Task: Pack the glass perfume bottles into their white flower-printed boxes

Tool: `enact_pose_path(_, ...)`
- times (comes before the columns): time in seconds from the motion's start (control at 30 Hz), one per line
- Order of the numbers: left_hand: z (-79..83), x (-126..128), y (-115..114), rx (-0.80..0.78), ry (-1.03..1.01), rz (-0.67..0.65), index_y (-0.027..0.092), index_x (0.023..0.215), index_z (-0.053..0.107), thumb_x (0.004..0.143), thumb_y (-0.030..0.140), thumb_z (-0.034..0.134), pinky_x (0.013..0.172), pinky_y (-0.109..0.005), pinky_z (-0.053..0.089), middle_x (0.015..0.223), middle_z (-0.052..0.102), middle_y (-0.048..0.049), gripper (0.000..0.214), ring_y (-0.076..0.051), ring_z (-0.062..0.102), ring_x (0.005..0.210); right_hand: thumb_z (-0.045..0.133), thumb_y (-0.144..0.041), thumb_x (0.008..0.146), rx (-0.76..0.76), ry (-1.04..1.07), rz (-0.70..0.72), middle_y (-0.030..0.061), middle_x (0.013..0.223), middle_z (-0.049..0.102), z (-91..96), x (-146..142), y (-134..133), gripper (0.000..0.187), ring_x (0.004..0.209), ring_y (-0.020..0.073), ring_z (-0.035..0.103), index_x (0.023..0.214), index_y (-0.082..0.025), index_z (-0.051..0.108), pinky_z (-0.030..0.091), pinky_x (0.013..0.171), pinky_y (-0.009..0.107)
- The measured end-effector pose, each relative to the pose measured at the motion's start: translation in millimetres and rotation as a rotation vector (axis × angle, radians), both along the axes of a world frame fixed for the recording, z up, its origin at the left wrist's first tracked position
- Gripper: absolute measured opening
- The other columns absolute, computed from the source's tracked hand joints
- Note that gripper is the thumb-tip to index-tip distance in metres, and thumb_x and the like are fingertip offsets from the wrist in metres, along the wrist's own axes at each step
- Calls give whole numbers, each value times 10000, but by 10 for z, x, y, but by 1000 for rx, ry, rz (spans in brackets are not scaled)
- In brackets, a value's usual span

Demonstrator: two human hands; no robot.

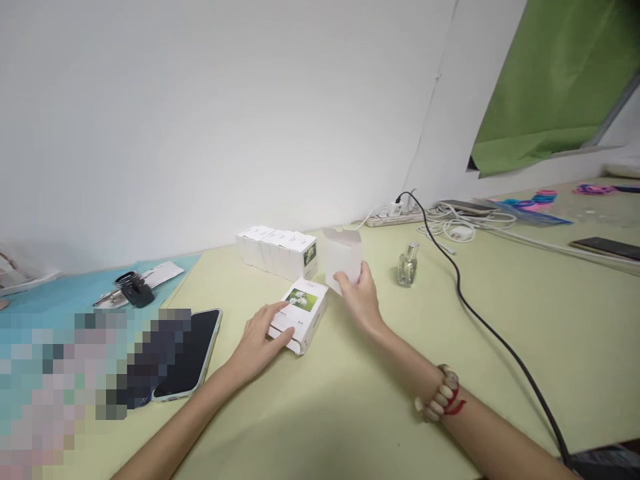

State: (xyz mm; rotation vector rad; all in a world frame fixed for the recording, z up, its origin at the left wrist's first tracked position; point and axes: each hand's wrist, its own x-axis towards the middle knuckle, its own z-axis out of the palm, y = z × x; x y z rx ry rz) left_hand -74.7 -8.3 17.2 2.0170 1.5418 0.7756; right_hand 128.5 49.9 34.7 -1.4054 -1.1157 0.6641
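A white carton with a flower picture point(303, 300) lies flat on the table, and my left hand point(263, 333) grips its near left part, thumb and fingers resting on it. My right hand point(361, 293) holds a plain-sided white carton point(343, 257) upright, its top flap standing open; whether anything is inside is hidden. Close behind the flat carton stands a row of several white cartons point(277, 252), a green picture on the end one. To the right of my right hand stands a small clear glass bottle point(407, 267) with a silver cap.
A phone point(187, 357) lies on the left beside a blurred patch. A dark open jar point(134, 289) sits on a blue mat point(195, 261). A black cable point(480, 310) crosses the right side from a power strip point(395, 217). White cables point(463, 230) and another phone point(607, 249) lie farther right.
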Motion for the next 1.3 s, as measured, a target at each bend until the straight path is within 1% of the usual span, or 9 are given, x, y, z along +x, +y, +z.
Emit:
enact_pose_path(0.27, 1, -53, 70, -26, -245, -22, 213, 1065, 596, 771, 209, 365, 958, -349, 340, 1210, 527, -47, 374, -216, 454, 1132, 496, -367, 689, -183, -278, -84, 124, 1060, 564, -88, 424, 321, 777, 974, 297, 547, 1344, -158, 136, 390, 854, 444)
enact_pose_path(0.37, 13, -65, 72, 23, -271, 28, 203, 1071, 596, 794, 253, 371, 964, -336, 326, 1209, 529, -58, 361, -212, 438, 1157, 485, -379, 708, -176, -463, -98, 191, 1234, 398, -156, 484, 345, 699, 1082, 323, 476, 1322, -129, 260, 360, 901, 465)
enact_pose_path(0.47, 71, -88, 54, 118, -207, 212, 214, 1167, 522, 827, 356, 366, 869, -340, 375, 1133, 553, -75, 400, -209, 510, 1021, 523, -350, 709, 76, -652, -137, 159, 1312, 283, -133, 426, 286, 593, 1202, 312, 349, 1256, -162, 393, 273, 994, 456)
enact_pose_path(0.6, 162, -108, 3, 72, 31, 320, 197, 923, 606, 827, 473, 339, 669, -305, 373, 854, 604, -60, 395, -207, 540, 783, 524, -455, 755, 313, -740, 330, 75, 1305, 358, -35, 217, 83, 541, 1230, 227, 325, 1248, -260, 416, 261, 1030, 396)
enact_pose_path(0.77, 124, -72, -29, -74, 68, 207, 209, 894, 609, 823, 483, 360, 600, -269, 348, 800, 619, -51, 377, -195, 544, 727, 636, -670, 548, 226, -891, 848, 76, 1390, 296, -62, 54, -134, 928, 1284, 293, 225, 1332, -279, 330, 236, 1029, 460)
enact_pose_path(0.9, 58, -8, -15, -156, -217, 157, 218, 1172, 466, 808, 516, 397, 552, -256, 394, 874, 581, -57, 476, -155, 539, 649, 678, -636, 517, 209, -874, 854, 70, 1266, 448, -114, 9, -162, 938, 1174, 282, 369, 1318, -280, 343, 299, 975, 443)
enact_pose_path(1.0, 70, 73, -35, -206, -570, 163, 230, 1283, 319, 791, 523, 451, 618, -265, 461, 1058, 534, -93, 588, -143, 577, 719, 659, -596, 578, 247, -779, 629, 87, 1236, 445, -115, -87, -202, 907, 1131, 276, 392, 1339, -270, 287, 300, 958, 461)
enact_pose_path(1.1, 117, 150, -82, -221, -843, 137, 247, 1254, 347, 807, 513, 448, 767, -303, 471, 1137, 520, -92, 530, -171, 582, 892, 620, -577, 644, 212, -582, 504, 95, 1225, 413, -88, -209, -302, 911, 1115, 260, 404, 1372, -274, 164, 355, 920, 439)
enact_pose_path(1.3, 104, 158, -103, -128, -952, 220, 205, 981, 476, 819, 541, 410, 747, -262, 459, 1039, 556, -39, 379, -163, 549, 932, 495, -497, 792, 31, -159, 689, 33, 1100, 472, -25, -312, -438, 562, 741, 137, 571, 1282, -347, 263, 492, 694, 327)
